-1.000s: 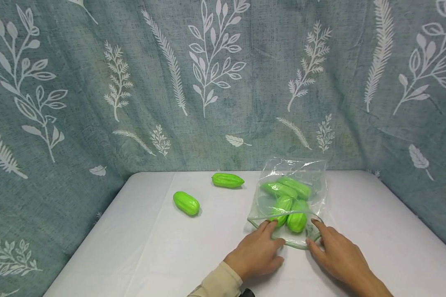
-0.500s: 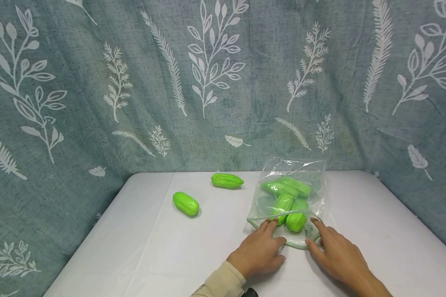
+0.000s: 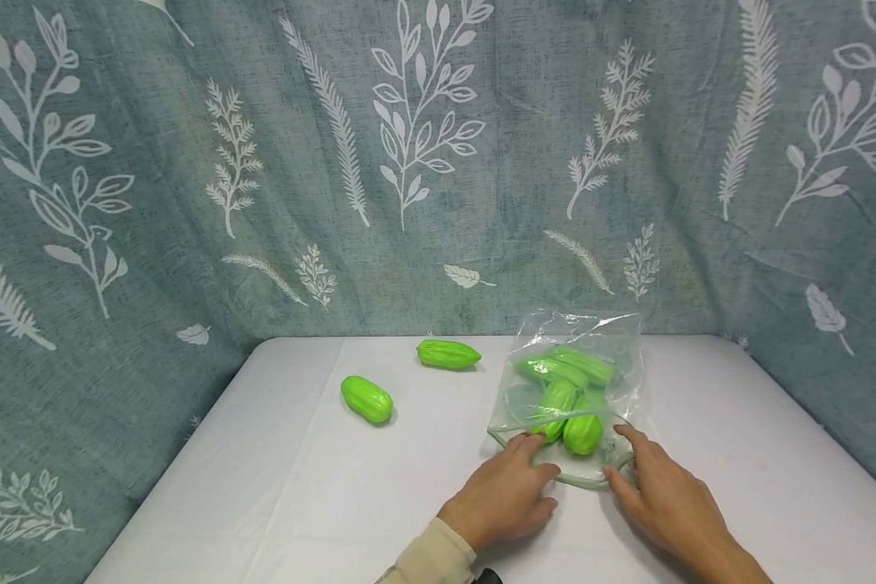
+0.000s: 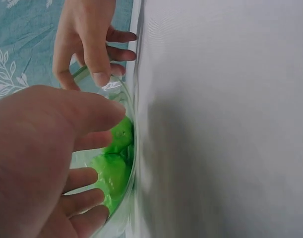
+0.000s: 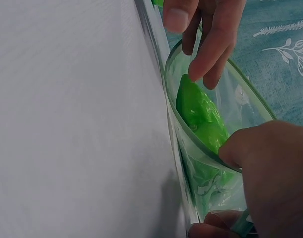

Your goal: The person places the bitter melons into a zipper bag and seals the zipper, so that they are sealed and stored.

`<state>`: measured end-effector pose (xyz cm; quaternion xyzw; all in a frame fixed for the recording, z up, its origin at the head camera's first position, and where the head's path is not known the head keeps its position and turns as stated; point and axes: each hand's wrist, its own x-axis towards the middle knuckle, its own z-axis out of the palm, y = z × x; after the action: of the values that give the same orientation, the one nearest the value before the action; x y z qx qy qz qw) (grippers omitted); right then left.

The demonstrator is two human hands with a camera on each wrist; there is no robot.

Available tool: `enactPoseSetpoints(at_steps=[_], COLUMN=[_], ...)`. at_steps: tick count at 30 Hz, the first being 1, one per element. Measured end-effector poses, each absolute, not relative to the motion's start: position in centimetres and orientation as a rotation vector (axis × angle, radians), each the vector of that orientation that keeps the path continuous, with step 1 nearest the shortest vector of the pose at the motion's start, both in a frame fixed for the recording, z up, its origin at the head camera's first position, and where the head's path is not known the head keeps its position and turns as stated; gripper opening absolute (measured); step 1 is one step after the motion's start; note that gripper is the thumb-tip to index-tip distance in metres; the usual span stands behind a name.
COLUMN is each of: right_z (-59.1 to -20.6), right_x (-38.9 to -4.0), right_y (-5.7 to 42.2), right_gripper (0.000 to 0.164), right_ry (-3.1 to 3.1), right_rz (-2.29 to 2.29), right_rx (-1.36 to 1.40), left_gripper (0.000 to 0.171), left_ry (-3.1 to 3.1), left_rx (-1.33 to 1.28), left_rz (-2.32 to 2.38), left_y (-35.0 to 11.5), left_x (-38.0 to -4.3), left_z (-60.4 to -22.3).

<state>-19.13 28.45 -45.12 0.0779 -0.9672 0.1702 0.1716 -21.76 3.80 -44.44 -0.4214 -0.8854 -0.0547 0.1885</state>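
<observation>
A clear zip bag [image 3: 580,483] with a green-edged mouth lies on the table, mouth toward me. Several bright green, ribbed, cucumber-like vegetables [image 3: 582,434] are inside it. My left hand [image 3: 507,495] is at the near left of the mouth, its fingers loosely bent. In the right wrist view, those left fingers [image 5: 215,49] reach into the mouth, close over the end of a green vegetable [image 5: 196,101]. My right hand [image 3: 667,495] holds the right side of the mouth, thumb and fingers at the green edge, keeping it spread. The palm side is hidden in the head view.
Two more green vegetables lie loose on the white table [image 3: 299,487]: one left of centre [image 3: 367,399], another near the back edge [image 3: 448,354]. A blue-green curtain [image 3: 438,268] with white leaf prints hangs behind the table and along both sides.
Both hands stay almost where they were at the bag's mouth. The right side of the green edge has shifted slightly under my right fingers. The vegetables stay in place.
</observation>
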Motion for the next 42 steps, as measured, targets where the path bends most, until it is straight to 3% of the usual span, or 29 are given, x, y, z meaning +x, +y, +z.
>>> enactPoseSetpoints(at_steps=[14,27,42], right_z=[-45.2,-45.2,-45.2], right_x=[-19.1,-19.2,-19.2], right_y=[28.4,28.5,28.4], right_gripper=[0.063,0.066,0.07], right_ry=[-2.751,-2.771,-2.808], right_rz=[0.523,0.521,0.542], right_rx=[0.211,0.203,0.191], left_gripper=[0.019,0.019,0.016], left_ry=[-2.321,-2.423,-2.409], left_rx=[-1.154,-1.001,-0.663], left_rz=[-0.39,-0.613,-0.781], left_y=[0.7,-3.3,-8.6], left_x=[-23.4,-25.6,-27.5], left_z=[-43.3,-42.9,-43.4])
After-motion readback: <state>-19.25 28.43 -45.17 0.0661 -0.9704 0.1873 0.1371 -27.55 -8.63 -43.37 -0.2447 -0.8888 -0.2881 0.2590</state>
